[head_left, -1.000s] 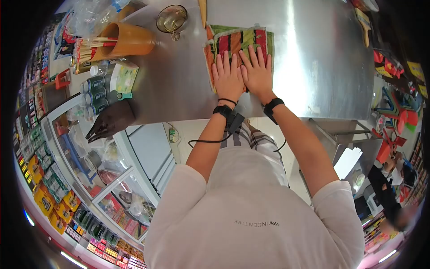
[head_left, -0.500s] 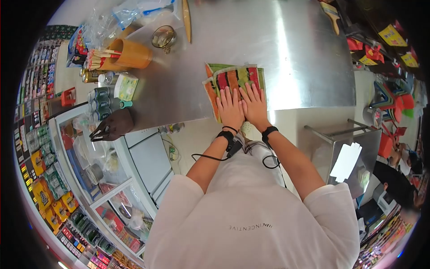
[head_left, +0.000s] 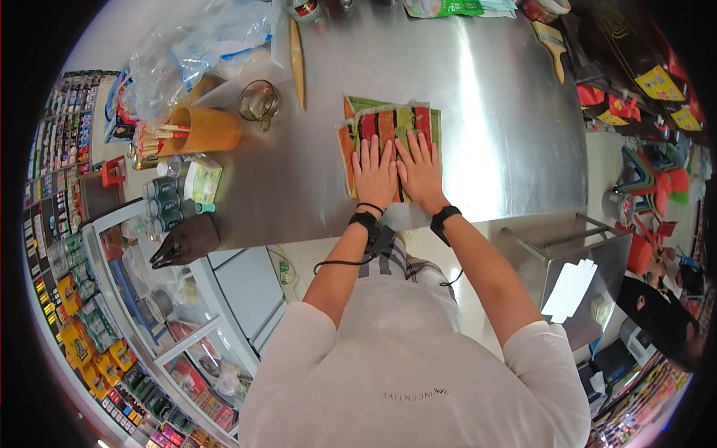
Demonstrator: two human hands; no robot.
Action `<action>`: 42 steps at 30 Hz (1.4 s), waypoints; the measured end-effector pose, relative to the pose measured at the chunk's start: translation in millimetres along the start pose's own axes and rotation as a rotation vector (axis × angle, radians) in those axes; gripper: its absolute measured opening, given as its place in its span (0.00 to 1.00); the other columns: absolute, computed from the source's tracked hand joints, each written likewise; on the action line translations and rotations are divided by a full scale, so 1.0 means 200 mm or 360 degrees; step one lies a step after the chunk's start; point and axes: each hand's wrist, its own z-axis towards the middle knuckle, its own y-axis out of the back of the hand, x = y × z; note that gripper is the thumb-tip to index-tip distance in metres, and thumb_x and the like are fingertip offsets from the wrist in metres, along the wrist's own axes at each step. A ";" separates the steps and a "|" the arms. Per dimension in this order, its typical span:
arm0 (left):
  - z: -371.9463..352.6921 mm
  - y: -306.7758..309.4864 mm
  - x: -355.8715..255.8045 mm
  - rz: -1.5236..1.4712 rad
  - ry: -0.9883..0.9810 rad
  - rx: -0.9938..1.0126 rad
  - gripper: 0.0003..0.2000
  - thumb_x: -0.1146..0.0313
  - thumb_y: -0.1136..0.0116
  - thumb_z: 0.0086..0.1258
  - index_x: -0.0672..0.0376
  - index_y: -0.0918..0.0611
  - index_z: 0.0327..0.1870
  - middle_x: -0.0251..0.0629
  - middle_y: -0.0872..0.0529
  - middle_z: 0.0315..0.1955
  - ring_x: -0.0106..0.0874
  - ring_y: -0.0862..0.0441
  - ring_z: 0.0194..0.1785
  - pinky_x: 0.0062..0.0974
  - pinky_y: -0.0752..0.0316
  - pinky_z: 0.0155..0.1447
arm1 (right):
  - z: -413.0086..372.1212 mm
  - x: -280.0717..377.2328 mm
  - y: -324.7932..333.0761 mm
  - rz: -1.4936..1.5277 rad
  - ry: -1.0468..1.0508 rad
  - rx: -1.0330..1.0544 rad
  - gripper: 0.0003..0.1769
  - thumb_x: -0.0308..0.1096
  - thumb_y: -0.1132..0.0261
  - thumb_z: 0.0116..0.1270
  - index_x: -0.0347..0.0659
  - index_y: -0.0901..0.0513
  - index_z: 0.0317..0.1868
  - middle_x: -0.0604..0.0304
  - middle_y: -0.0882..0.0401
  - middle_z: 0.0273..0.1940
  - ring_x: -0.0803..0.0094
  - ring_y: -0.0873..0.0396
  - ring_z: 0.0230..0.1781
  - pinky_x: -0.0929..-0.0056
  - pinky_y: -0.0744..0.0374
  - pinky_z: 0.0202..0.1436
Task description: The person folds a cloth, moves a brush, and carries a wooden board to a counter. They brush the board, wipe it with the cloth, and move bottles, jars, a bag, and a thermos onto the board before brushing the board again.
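Striped cloth (head_left: 390, 124) lies beneath the fingers (head_left: 374, 153), extending beyond their tips.

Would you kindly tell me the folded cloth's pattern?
The folded cloth has red, orange, green and black stripes; head view.

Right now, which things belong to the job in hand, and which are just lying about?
In the job:
- left hand
- right hand
- striped cloth under both
- metal table beneath

Lying about:
- orange cup
- glass mug
- wooden stick
- brush
- dark bag
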 end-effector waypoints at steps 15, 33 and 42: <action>1.25 -0.19 0.31 0.0015 0.0137 -0.0239 0.23 0.59 0.55 0.74 0.50 0.30 0.69 0.43 0.34 0.71 0.44 0.42 0.74 0.51 0.52 0.75 | 1.31 -0.40 -0.22 -0.0072 0.0178 -0.0110 0.28 0.45 0.48 0.71 0.53 0.32 0.70 0.53 0.41 0.73 0.53 0.46 0.75 0.49 0.46 0.75; 1.22 -0.26 0.26 0.0196 0.0078 -0.0152 0.24 0.56 0.58 0.76 0.49 0.31 0.71 0.42 0.36 0.72 0.45 0.45 0.76 0.53 0.52 0.74 | 1.24 -0.43 -0.21 -0.0058 0.0106 -0.0180 0.27 0.48 0.51 0.73 0.54 0.31 0.70 0.57 0.40 0.73 0.56 0.45 0.75 0.51 0.48 0.76; 0.50 -0.15 -0.10 0.0174 0.0077 0.0043 0.24 0.57 0.59 0.77 0.52 0.33 0.72 0.44 0.40 0.74 0.45 0.48 0.77 0.52 0.54 0.75 | 0.46 -0.33 0.03 0.0072 0.0003 -0.0032 0.27 0.46 0.47 0.70 0.50 0.29 0.68 0.54 0.40 0.73 0.54 0.45 0.75 0.50 0.48 0.76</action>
